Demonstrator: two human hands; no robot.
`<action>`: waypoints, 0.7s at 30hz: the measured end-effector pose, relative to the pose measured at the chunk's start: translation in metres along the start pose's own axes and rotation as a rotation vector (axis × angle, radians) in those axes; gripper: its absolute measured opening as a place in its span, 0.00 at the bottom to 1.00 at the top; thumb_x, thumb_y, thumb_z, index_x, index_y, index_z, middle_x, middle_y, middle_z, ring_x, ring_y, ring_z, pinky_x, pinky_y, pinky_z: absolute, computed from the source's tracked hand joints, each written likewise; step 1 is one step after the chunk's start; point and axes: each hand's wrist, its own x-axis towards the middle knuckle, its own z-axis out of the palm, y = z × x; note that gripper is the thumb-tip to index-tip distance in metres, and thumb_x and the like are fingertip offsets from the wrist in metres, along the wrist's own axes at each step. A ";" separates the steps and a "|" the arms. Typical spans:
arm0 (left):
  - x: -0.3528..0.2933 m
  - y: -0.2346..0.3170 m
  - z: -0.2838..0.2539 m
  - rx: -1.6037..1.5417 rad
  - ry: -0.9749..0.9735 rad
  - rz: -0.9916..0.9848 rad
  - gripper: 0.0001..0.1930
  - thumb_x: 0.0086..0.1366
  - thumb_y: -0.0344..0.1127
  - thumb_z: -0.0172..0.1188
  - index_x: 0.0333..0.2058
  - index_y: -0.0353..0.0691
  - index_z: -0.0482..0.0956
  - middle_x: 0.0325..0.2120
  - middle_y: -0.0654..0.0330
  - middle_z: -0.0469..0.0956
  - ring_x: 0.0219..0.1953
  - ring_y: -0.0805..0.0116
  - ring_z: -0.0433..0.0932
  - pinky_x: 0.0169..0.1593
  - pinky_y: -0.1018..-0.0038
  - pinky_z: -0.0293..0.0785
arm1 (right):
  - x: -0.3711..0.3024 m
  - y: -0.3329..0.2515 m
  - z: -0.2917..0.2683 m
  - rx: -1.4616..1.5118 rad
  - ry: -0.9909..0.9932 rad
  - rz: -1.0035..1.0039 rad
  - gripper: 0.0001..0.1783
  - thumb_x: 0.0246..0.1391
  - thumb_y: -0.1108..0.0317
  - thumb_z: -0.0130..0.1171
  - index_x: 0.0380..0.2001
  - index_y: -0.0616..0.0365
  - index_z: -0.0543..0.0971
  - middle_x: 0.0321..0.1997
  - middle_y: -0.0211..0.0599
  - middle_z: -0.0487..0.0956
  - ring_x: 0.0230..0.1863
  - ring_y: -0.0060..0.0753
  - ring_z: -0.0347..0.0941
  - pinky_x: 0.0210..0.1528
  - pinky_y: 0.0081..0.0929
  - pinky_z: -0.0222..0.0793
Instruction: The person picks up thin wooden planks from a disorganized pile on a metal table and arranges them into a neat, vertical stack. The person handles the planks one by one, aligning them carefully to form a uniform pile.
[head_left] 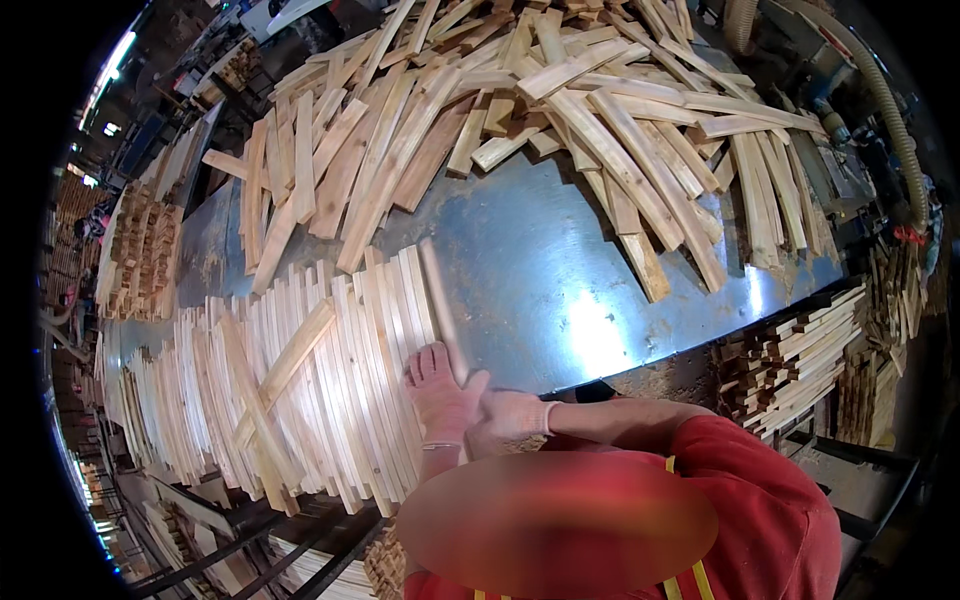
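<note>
My left hand (440, 398), in a pale pinkish work glove, lies with fingers spread on the right end of a row of wooden strips (345, 400) laid side by side. Close against it, my gloved right hand (508, 416) is closed at the near end of a single wooden strip (443, 300). That strip is blurred and stands slightly apart from the row's right edge. The right fingertips are partly hidden behind the left hand. Two loose slats (290, 357) lie crosswise on top of the row.
A large jumbled heap of wooden boards (620, 150) covers the far side of the metal table (520, 260). Stacked strips (800, 360) stand off the table's right edge. At the far left is another stack of lumber (140, 250). A ribbed hose (900, 130) hangs at the right.
</note>
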 end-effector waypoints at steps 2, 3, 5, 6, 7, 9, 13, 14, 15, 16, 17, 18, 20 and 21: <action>-0.001 0.011 0.010 0.075 0.082 0.038 0.40 0.67 0.49 0.65 0.73 0.38 0.65 0.73 0.49 0.66 0.77 0.47 0.59 0.80 0.49 0.53 | 0.027 0.028 -0.001 -0.227 -0.072 -0.195 0.32 0.58 0.46 0.66 0.56 0.61 0.81 0.49 0.57 0.86 0.50 0.51 0.85 0.58 0.42 0.79; -0.001 0.018 -0.006 0.027 -0.017 -0.076 0.40 0.65 0.46 0.64 0.73 0.39 0.65 0.73 0.49 0.65 0.77 0.46 0.60 0.79 0.49 0.53 | 0.025 0.032 -0.031 -0.244 0.151 -0.318 0.27 0.59 0.46 0.62 0.49 0.58 0.85 0.49 0.57 0.85 0.49 0.53 0.84 0.56 0.44 0.78; -0.005 0.009 -0.001 0.016 -0.012 -0.094 0.40 0.64 0.45 0.64 0.73 0.40 0.66 0.73 0.49 0.66 0.77 0.46 0.60 0.79 0.48 0.53 | -0.005 0.017 -0.123 -0.221 0.506 -0.040 0.28 0.59 0.48 0.63 0.54 0.56 0.84 0.53 0.57 0.85 0.56 0.54 0.83 0.60 0.46 0.77; 0.003 0.018 -0.005 0.011 -0.002 -0.058 0.40 0.64 0.45 0.64 0.72 0.40 0.66 0.72 0.49 0.66 0.77 0.46 0.60 0.79 0.48 0.53 | 0.019 0.109 -0.183 -0.959 0.928 -0.492 0.25 0.60 0.48 0.64 0.51 0.56 0.84 0.53 0.54 0.84 0.55 0.52 0.81 0.61 0.43 0.75; -0.013 0.005 0.001 0.030 -0.019 -0.128 0.41 0.63 0.45 0.65 0.73 0.41 0.65 0.73 0.49 0.65 0.77 0.47 0.60 0.79 0.48 0.53 | -0.017 0.062 -0.215 -0.389 1.339 -0.164 0.26 0.59 0.47 0.65 0.50 0.56 0.83 0.55 0.55 0.84 0.58 0.54 0.80 0.62 0.43 0.75; -0.004 0.019 -0.001 0.035 -0.011 -0.129 0.45 0.61 0.45 0.68 0.76 0.42 0.62 0.74 0.50 0.64 0.77 0.48 0.60 0.80 0.49 0.52 | -0.063 0.103 -0.318 -0.299 1.368 0.210 0.31 0.57 0.49 0.67 0.58 0.57 0.81 0.55 0.55 0.85 0.56 0.59 0.81 0.62 0.48 0.76; 0.000 0.073 -0.004 -0.053 0.129 0.096 0.45 0.61 0.44 0.68 0.76 0.42 0.63 0.72 0.46 0.66 0.76 0.45 0.62 0.79 0.48 0.54 | -0.111 0.177 -0.354 -0.311 1.201 0.360 0.27 0.56 0.54 0.68 0.54 0.56 0.81 0.49 0.55 0.87 0.51 0.54 0.85 0.54 0.47 0.81; -0.002 0.086 -0.005 -0.081 0.121 0.112 0.46 0.61 0.45 0.69 0.77 0.42 0.63 0.72 0.44 0.66 0.75 0.45 0.62 0.79 0.49 0.54 | -0.117 0.138 -0.341 -0.168 1.101 0.311 0.27 0.55 0.54 0.69 0.54 0.57 0.81 0.48 0.55 0.87 0.50 0.54 0.85 0.54 0.47 0.81; -0.004 0.101 -0.005 -0.111 0.112 0.132 0.46 0.62 0.46 0.69 0.77 0.41 0.63 0.71 0.43 0.67 0.74 0.44 0.63 0.79 0.49 0.55 | -0.124 0.097 -0.316 -0.027 0.998 0.269 0.27 0.55 0.53 0.69 0.54 0.57 0.81 0.48 0.55 0.88 0.49 0.54 0.86 0.54 0.47 0.81; 0.000 0.123 -0.008 -0.291 0.035 0.103 0.44 0.64 0.45 0.69 0.77 0.41 0.63 0.70 0.44 0.68 0.72 0.45 0.66 0.77 0.52 0.59 | -0.125 0.103 -0.301 -0.025 0.954 0.073 0.28 0.55 0.55 0.68 0.56 0.56 0.81 0.44 0.54 0.88 0.48 0.52 0.87 0.51 0.45 0.82; 0.003 0.144 -0.010 -0.475 -0.041 0.061 0.43 0.66 0.45 0.68 0.76 0.41 0.64 0.69 0.46 0.70 0.70 0.47 0.69 0.76 0.54 0.62 | -0.105 0.119 -0.284 -0.174 0.943 0.043 0.32 0.54 0.54 0.69 0.61 0.54 0.80 0.44 0.55 0.88 0.46 0.49 0.87 0.51 0.42 0.82; 0.006 0.160 -0.011 -0.650 -0.115 0.006 0.41 0.68 0.44 0.68 0.76 0.41 0.65 0.67 0.47 0.72 0.68 0.49 0.72 0.74 0.57 0.66 | -0.099 0.119 -0.254 -0.022 0.874 -0.056 0.35 0.54 0.54 0.69 0.65 0.53 0.79 0.43 0.54 0.87 0.43 0.48 0.86 0.50 0.39 0.81; 0.017 0.179 -0.004 -1.328 -0.340 -0.231 0.36 0.70 0.41 0.67 0.75 0.41 0.67 0.63 0.52 0.75 0.62 0.56 0.76 0.69 0.62 0.72 | -0.102 0.074 -0.234 0.105 0.448 -0.054 0.38 0.57 0.52 0.68 0.67 0.58 0.74 0.50 0.57 0.85 0.51 0.50 0.84 0.57 0.40 0.79; 0.024 0.184 -0.001 -1.664 -0.445 -0.343 0.34 0.72 0.39 0.66 0.74 0.41 0.68 0.60 0.54 0.77 0.59 0.60 0.79 0.66 0.65 0.75 | -0.092 0.068 -0.242 -0.086 0.605 -0.158 0.40 0.56 0.51 0.69 0.68 0.58 0.74 0.53 0.57 0.84 0.56 0.51 0.82 0.60 0.41 0.77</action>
